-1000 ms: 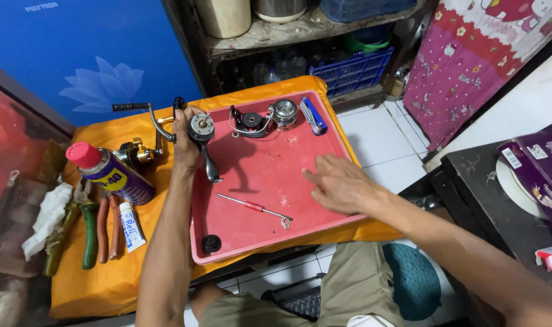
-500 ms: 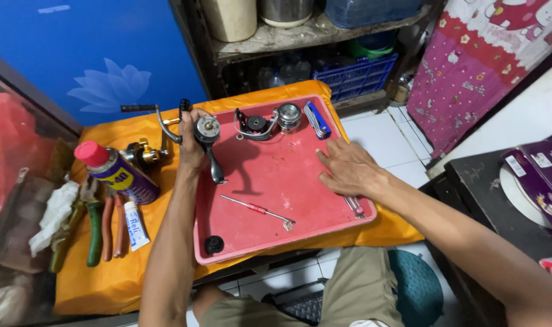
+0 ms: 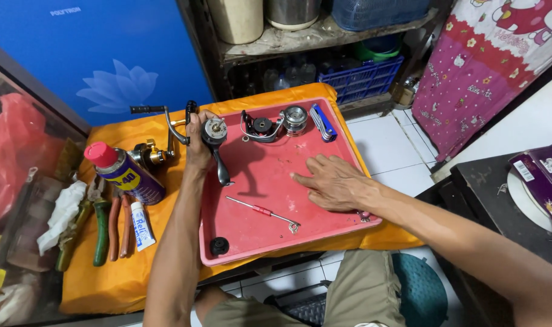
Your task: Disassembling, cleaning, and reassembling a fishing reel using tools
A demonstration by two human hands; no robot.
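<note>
My left hand [image 3: 197, 145] grips a dark fishing reel body [image 3: 215, 142] with a crank handle, holding it upright at the left rim of the red tray [image 3: 270, 242]. My right hand [image 3: 333, 181] lies flat, fingers spread, palm down on the tray's right half, holding nothing. A thin red-handled screwdriver [image 3: 261, 212] lies on the tray just left of that hand. At the tray's far edge sit a reel rotor with bail [image 3: 259, 126], a silver spool [image 3: 295, 118] and a blue folding tool [image 3: 321, 121]. A small black knob [image 3: 219, 246] rests near the front left corner.
An orange cloth [image 3: 106, 284] covers the table. On it, left of the tray, stand a blue spray can with a red cap [image 3: 128, 174], a small white tube [image 3: 141, 225], pliers and cutters [image 3: 103, 227] and a white rag [image 3: 61, 215]. A shelf with containers [image 3: 324, 36] stands behind.
My right hand slid from the tray's middle toward its right side and now rests flat there. The left hand keeps holding the reel in the same place.
</note>
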